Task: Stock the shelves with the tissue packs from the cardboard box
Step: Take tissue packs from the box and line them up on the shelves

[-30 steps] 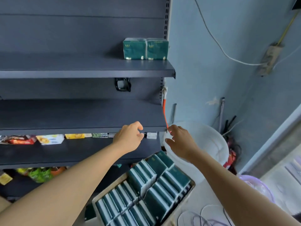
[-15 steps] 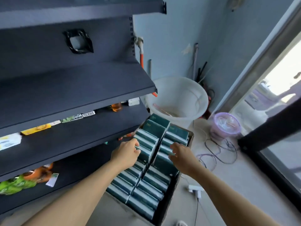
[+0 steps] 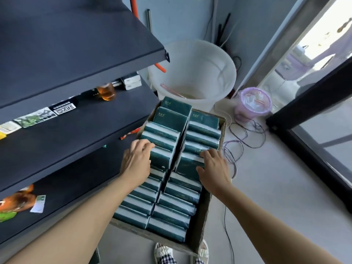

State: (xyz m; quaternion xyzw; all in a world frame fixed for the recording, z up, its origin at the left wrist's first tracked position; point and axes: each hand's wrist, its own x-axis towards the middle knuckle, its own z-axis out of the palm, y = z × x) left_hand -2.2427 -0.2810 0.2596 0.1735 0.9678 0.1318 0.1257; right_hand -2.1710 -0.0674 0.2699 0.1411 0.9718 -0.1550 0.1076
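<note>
On the floor by the shelves stands an open cardboard box with two rows of dark green tissue packs standing on edge. My left hand curls its fingers over the top of a pack in the left row, which sits a little higher than its neighbours. In the right row, a raised pack is held between the fingers and thumb of my right hand. The dark grey shelves rise at the left, with bare boards near the box.
A white bucket stands behind the box, a small purple bin to its right. Loose cables lie on the floor beside the box. A dark door frame runs along the right. An amber bottle and snack packets sit on the shelves.
My view has dropped from the upper shelf down to the box. Both hands came down from shelf height into the box and now hold one pack each.
</note>
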